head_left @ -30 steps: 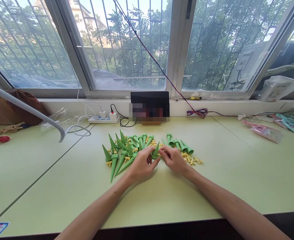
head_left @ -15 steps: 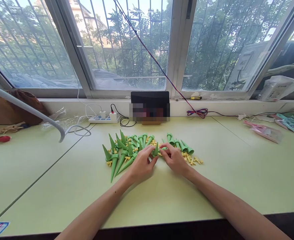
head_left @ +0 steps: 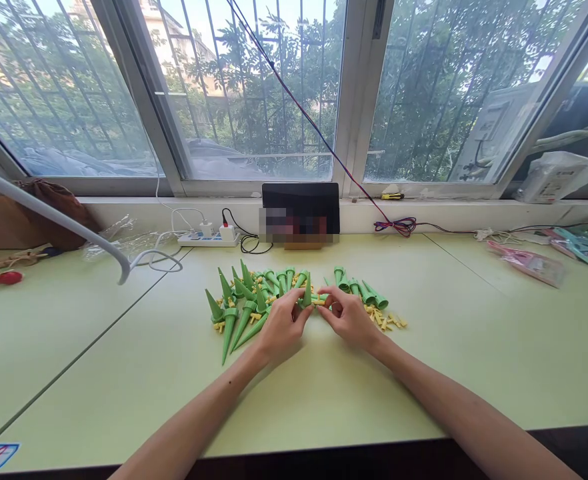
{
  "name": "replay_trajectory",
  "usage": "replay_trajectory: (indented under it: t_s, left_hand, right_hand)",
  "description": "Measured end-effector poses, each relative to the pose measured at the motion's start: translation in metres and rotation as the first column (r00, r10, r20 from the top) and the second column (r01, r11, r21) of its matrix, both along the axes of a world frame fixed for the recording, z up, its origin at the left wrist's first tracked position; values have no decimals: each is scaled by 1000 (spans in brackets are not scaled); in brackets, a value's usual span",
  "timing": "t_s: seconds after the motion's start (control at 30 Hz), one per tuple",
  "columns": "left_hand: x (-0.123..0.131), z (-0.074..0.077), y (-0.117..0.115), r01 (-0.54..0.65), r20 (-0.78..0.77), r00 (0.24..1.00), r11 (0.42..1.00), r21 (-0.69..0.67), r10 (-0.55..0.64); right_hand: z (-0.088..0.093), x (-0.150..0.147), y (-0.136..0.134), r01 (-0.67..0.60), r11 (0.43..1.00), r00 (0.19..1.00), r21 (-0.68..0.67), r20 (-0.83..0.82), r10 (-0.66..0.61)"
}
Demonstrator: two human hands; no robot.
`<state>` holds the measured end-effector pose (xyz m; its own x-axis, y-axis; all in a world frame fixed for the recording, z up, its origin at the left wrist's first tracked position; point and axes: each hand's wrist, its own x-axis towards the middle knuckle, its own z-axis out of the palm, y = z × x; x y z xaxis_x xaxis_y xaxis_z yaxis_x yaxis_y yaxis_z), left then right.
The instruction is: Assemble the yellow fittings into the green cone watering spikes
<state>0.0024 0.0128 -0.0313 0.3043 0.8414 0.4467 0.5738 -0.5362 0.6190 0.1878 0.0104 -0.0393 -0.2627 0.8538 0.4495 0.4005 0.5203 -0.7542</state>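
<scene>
My left hand (head_left: 288, 320) is closed around the base of a green plastic watering spike (head_left: 308, 292), its tip pointing up. Close to that base, my right hand (head_left: 345, 316) pinches a small yellow T-shaped piece (head_left: 320, 301) between thumb and fingers. Whether the two parts touch I cannot tell. Left of my hands lie several green spikes (head_left: 228, 333), some standing on their bases and some lying flat. More green spikes (head_left: 369, 292) rest behind my right hand, with loose yellow pieces (head_left: 387, 319) scattered beside it.
A dark tablet (head_left: 301, 203) on a stand leans at the back of the pale green table (head_left: 344, 400). A power strip (head_left: 209, 239) with cables lies to its left. A bundled red and blue wire (head_left: 397, 227) and a pink packet (head_left: 527, 263) are on the right.
The spike in my left hand has shifted slightly left and stands more upright. My right hand has opened a little gap from it, and the yellow piece now shows between its fingertips.
</scene>
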Motion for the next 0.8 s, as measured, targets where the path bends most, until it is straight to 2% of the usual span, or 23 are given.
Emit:
replay_trajectory:
  t_s: [0.8]
  left_hand:
    - [-3,-5,1,26,-52,998,999,19,-25]
  right_hand:
    - [-7,1,3,-9,1000,998,-10,57,9]
